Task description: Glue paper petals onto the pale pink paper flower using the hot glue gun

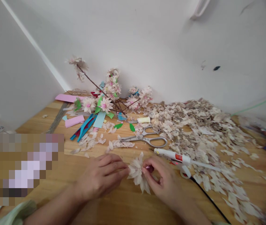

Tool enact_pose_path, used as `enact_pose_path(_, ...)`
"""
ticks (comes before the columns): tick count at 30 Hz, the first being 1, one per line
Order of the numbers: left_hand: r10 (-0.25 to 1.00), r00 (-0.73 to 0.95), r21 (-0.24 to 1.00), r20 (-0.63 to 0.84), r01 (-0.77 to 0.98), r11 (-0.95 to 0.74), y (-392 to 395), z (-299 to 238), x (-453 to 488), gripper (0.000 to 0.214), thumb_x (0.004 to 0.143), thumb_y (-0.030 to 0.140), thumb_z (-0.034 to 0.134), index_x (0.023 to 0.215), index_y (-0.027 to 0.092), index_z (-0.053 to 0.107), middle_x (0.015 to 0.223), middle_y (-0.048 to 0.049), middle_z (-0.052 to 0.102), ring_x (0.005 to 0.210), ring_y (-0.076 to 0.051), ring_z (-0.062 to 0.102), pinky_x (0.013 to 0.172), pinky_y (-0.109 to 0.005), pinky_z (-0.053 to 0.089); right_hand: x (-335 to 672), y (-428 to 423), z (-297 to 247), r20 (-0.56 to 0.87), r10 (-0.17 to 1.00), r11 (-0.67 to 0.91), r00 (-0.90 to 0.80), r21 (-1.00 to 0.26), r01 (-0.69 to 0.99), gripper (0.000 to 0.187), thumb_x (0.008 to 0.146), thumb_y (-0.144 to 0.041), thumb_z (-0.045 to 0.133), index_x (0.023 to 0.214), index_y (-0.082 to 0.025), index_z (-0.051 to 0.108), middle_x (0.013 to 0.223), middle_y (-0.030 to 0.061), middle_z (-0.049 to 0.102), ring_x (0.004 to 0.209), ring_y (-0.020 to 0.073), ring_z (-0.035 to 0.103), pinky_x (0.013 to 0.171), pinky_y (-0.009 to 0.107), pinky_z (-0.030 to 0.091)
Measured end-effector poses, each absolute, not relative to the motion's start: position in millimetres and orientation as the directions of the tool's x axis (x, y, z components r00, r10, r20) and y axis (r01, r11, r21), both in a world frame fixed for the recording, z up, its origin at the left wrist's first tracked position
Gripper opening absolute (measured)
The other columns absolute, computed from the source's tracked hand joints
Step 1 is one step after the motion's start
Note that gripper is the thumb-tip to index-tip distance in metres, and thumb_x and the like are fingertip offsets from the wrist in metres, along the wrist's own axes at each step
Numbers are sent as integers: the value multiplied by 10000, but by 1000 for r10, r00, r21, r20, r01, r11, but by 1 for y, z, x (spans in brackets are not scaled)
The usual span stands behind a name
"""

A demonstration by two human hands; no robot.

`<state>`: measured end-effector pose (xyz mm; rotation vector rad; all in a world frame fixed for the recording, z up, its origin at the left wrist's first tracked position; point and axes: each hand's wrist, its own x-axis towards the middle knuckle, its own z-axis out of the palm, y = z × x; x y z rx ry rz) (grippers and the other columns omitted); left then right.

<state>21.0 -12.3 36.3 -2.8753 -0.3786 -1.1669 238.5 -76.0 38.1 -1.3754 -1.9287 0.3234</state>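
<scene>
Between my hands, just above the tabletop, is a handmade flower with pale, pointed, dried-looking petals. My left hand has its fingers pressed together, and their tips hold the petals on the flower's left side. From the right, my right hand pinches the flower with thumb and forefinger. A small pinkish bit shows inside that pinch, too small to make out. Beyond the right hand lies a white glue gun with a glue stick in its back. Silver scissors rest open behind the flower.
Finished flowers on twigs lean by the wall. A wide heap of dried petals covers the right side. Blue paper strips and a pink crepe roll lie left of the scissors. The glue gun's black cord runs toward the front edge.
</scene>
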Motion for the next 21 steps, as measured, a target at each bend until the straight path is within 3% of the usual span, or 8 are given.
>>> enact_pose_path(12,274,633,126,724,269,-955,-11,31,19,182,846,148,551,1002,162,643,905,-58,734,871,-165,642,792,-286,553,249,-73,35,409,897,404,-166,-608,684,108,857,-168,554,790,-213,625,697,6,659,631,140,614,572,234,483)
enact_pose_path(16,346,561,170,752,341,-924,-8,31,17,208,849,130,547,1032,188,628,913,-50,724,885,-168,635,792,-299,545,259,-70,33,440,876,443,-199,-566,695,100,865,-185,578,830,-218,665,765,18,709,696,156,647,625,257,504)
enact_pose_path(21,356,557,173,750,355,-919,-7,32,16,236,829,106,568,1041,188,630,934,-53,720,912,-175,621,812,-307,531,257,-71,38,432,874,439,-223,-505,743,136,865,-158,540,768,-200,626,703,15,653,641,145,597,572,251,465)
